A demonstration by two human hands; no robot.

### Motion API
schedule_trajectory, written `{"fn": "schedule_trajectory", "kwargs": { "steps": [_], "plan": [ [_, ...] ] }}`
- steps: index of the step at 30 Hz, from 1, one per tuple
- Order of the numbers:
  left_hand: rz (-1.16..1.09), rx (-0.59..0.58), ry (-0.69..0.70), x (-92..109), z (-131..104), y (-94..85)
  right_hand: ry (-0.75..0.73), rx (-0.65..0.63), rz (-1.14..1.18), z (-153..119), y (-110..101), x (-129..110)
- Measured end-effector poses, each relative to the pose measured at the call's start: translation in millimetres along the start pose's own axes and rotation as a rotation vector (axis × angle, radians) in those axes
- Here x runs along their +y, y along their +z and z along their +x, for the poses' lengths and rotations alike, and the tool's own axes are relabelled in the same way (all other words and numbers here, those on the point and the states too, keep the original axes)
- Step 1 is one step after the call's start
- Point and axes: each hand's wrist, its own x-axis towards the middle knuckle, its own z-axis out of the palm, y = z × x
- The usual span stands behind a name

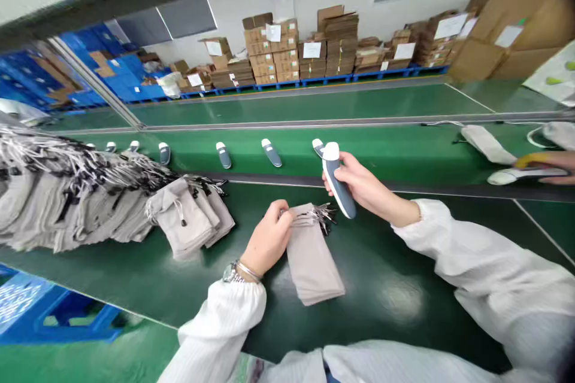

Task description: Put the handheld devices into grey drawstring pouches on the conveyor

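Observation:
My right hand (359, 182) is closed around a blue-grey handheld device (338, 182) with a white head and white side, held tilted above the bench. With pinched fingers, my left hand (272, 233) grips the top edge of a light grey drawstring pouch (312, 257). That pouch lies on top of a small stack, its black-and-white cords bunched at the upper right. Just behind the device in my right hand, another similar device (318, 146) lies on the green belt (247, 170).
More such devices, including one device (271, 152), lie spaced along the belt. Left of my left hand are a small pile of pouches (188, 218) and a long heap of pouches (81, 209). At right, a co-worker's hand (554, 164) holds a whitish device. A blue crate (49, 311) stands lower left.

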Motion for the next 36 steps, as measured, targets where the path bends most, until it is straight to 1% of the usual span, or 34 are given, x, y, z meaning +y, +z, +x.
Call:
{"fn": "schedule_trajectory", "kwargs": {
  "steps": [2, 3, 5, 7, 8, 9, 10, 11, 12, 14, 16, 18, 20, 22, 24, 26, 28, 29, 31, 33, 36],
  "plan": [
    [0.027, -0.047, 0.028, -4.8, 2.5, 2.7, -0.092, -0.02, -0.228, 3.9, 3.9, 1.8],
    [0.027, -0.053, 0.033, -6.7, 4.0, 4.0, -0.134, -0.044, -0.352, 5.0, 6.7, 3.3],
    [0.007, -0.027, 0.021, -9.1, 7.3, 6.7, -0.221, -0.125, -0.659, 4.8, 14.4, 8.5],
    [-0.064, 0.049, -0.015, -9.5, 10.0, 9.1, -0.284, -0.239, -0.947, 2.4, 23.8, 16.7],
    [-0.116, 0.099, -0.031, -9.3, 10.6, 10.1, -0.298, -0.289, -1.035, 1.1, 28.0, 21.5],
    [-0.171, 0.15, -0.042, -9.1, 10.6, 10.9, -0.301, -0.321, -1.089, 0.4, 31.4, 26.4],
    [-0.218, 0.199, -0.049, -8.9, 10.1, 11.5, -0.291, -0.325, -1.115, 0.4, 33.7, 30.9],
    [-0.237, 0.237, -0.05, -8.9, 9.2, 11.8, -0.267, -0.303, -1.116, 1.2, 34.7, 34.8],
    [-0.213, 0.266, -0.04, -9.1, 8.1, 11.8, -0.227, -0.273, -1.098, 2.8, 34.6, 37.9],
    [-0.066, 0.32, 0.011, -9.7, 6.3, 10.9, -0.128, -0.217, -1.027, 7.2, 32.1, 41.9],
    [0.117, 0.373, 0.101, -10.3, 6.2, 8.7, -0.066, -0.195, -0.944, 11.5, 28.5, 44.1],
    [0.236, 0.398, 0.2, -9.9, 7.5, 5.3, -0.041, -0.197, -0.875, 14.6, 25.3, 46.2],
    [0.276, 0.391, 0.264, -8.0, 9.2, 0.3, -0.029, -0.187, -0.797, 16.9, 22.8, 47.9],
    [0.262, 0.372, 0.289, -4.4, 10.6, -6.8, -0.032, -0.118, -0.654, 18.9, 21.2, 45.7],
    [0.182, 0.32, 0.276, 1.4, 12.0, -15.6, -0.074, 0.008, -0.417, 19.8, 21.0, 36.1],
    [0.032, 0.242, 0.212, 9.0, 14.0, -24.9, -0.144, 0.102, -0.147, 18.0, 23.3, 19.2],
    [-0.171, 0.172, 0.1, 17.7, 16.9, -32.7, -0.225, 0.119, 0.043, 12.7, 28.8, 0.5],
    [-0.287, 0.155, 0.042, 22.0, 18.4, -35.5, -0.263, 0.111, 0.092, 9.0, 32.6, -7.2],
    [-0.524, 0.154, -0.045, 30.2, 21.1, -38.4, -0.333, 0.101, 0.104, 1.5, 40.8, -16.2],
    [-0.704, 0.198, -0.095, 37.3, 22.7, -38.6, -0.382, 0.099, 0.05, -4.2, 47.6, -16.3],
    [-0.802, 0.269, -0.145, 46.7, 24.0, -38.3, -0.412, 0.091, -0.02, -6.6, 51.8, -8.5]
  ]
}}
